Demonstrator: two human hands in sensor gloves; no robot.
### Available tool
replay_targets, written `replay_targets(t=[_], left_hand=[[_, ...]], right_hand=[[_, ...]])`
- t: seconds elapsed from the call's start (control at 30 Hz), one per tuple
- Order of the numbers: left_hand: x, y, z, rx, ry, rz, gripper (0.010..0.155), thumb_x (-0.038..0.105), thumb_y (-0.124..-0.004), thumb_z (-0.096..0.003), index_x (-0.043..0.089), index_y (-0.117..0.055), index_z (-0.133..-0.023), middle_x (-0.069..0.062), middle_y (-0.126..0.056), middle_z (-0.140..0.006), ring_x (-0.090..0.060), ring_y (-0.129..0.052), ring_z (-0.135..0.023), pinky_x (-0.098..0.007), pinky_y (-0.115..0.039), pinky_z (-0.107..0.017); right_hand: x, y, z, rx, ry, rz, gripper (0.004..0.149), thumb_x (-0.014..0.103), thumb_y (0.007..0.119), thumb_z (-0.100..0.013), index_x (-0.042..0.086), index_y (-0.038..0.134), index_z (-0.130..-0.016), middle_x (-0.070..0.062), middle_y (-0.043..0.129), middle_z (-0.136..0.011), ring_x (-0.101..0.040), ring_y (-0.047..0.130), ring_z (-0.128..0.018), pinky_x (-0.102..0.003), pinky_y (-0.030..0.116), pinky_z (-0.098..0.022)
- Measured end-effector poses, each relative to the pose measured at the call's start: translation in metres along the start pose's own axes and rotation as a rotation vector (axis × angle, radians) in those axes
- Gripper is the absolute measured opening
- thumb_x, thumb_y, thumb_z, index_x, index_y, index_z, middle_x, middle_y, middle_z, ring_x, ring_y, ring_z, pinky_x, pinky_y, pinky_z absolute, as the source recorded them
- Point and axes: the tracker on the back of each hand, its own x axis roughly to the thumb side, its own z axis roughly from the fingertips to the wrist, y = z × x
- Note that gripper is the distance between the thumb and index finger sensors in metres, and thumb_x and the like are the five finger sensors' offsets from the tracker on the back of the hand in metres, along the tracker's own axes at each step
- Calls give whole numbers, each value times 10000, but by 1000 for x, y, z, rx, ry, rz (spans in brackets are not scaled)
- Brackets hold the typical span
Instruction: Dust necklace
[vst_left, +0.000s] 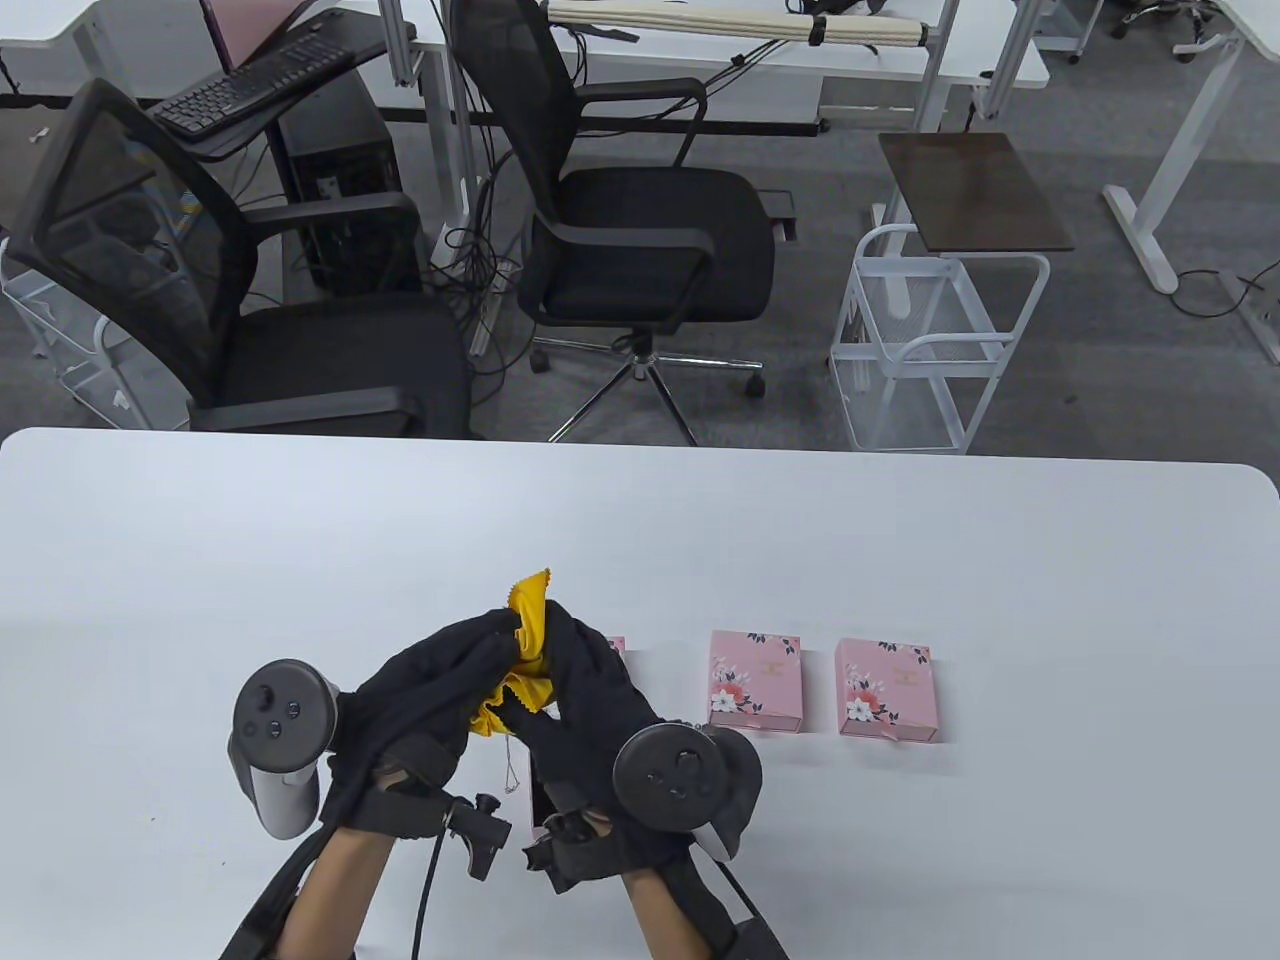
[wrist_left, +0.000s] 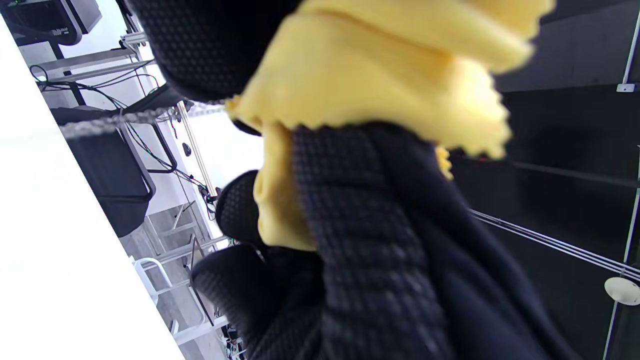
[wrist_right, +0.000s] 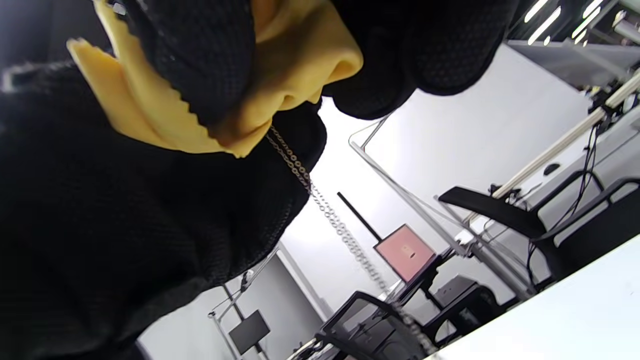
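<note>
- Nearest the lens: right hand (vst_left: 590, 690) and left hand (vst_left: 440, 680), raised together above the white table (vst_left: 900, 540), fingers curled and pinching a yellow cloth (vst_left: 525, 650) bunched between them.
- Thin silver necklace chain (wrist_right: 325, 207) — gripped inside the cloth, hanging out below the fingers (wrist_right: 200, 55), loose end dangling between the wrists (vst_left: 512, 765).
- Two pink floral boxes (vst_left: 756, 682) (vst_left: 887, 690) lying side by side just right of the hands; a third mostly hidden behind the right hand.
</note>
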Motion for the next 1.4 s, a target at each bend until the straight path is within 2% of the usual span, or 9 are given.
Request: replay_targets(t=[0.1,0.2,0.33,0.47,0.7,0.87,1.1,1.27,1.4], left_hand=[[4,-5,2,-15,-24,-1,389,481,-859,-546,272,-919,-869,-56,-948,-919,-265,-922,-804,-456,-818,-579],[8,-10,5,-38,-30,-28,394,481,-865,-541,274,-916,-872,-73,-917,-952,-300,-867,-868,-490,-778,-621],[14,-10,8,7,-62,-150,398,490,-863,-538,278,-920,-870,-73,-854,-1014,-357,-752,-946,-529,-708,-668],[18,-8,10,55,-89,-213,397,489,-860,-536,276,-927,-864,-85,-809,-1047,-376,-713,-963,-542,-684,-678],[18,-8,11,76,-113,-183,389,489,-860,-528,299,-928,-860,-57,-821,-1042,-363,-722,-964,-539,-689,-679],[14,-4,8,61,-96,-132,388,488,-858,-531,299,-927,-862,-54,-837,-1032,-362,-736,-958,-541,-692,-676],[10,1,4,31,-79,-78,386,489,-857,-532,302,-927,-862,-44,-855,-1023,-356,-764,-943,-539,-704,-671],[7,4,2,8,-64,-27,387,489,-856,-533,300,-926,-864,-46,-863,-1020,-355,-770,-940,-540,-706,-668],[6,6,1,-6,-57,0,387,487,-856,-535,298,-926,-864,-44,-874,-1010,-355,-778,-934,-539,-710,-665]], right_hand=[[2,-1,4,-113,23,36,693,354,866,-545,53,575,-1097,-260,715,-958,-390,856,-693,-516,751,-566],[2,-5,5,-162,43,68,633,354,874,-546,68,638,-1059,-236,773,-898,-364,883,-634,-500,774,-532],[0,-6,4,-137,69,62,579,365,866,-562,82,685,-1034,-227,797,-874,-358,894,-613,-499,779,-521],[-2,-3,4,-116,87,39,508,379,834,-591,99,721,-1000,-218,806,-865,-366,895,-616,-507,777,-526],[-9,-1,1,-17,114,-72,423,366,751,-640,83,747,-955,-213,828,-843,-377,903,-605,-514,782,-517],[-9,1,0,39,93,-100,407,335,703,-660,75,729,-972,-229,813,-869,-391,896,-623,-520,776,-528],[-10,5,-1,82,85,-153,401,260,705,-661,104,680,-1029,-241,775,-906,-393,868,-645,-527,754,-551],[-10,5,-1,79,85,-128,410,307,758,-632,111,712,-989,-214,799,-865,-367,874,-621,-519,760,-545],[-9,7,-1,84,78,-129,416,332,746,-638,100,711,-981,-203,803,-849,-362,872,-617,-522,756,-547]])
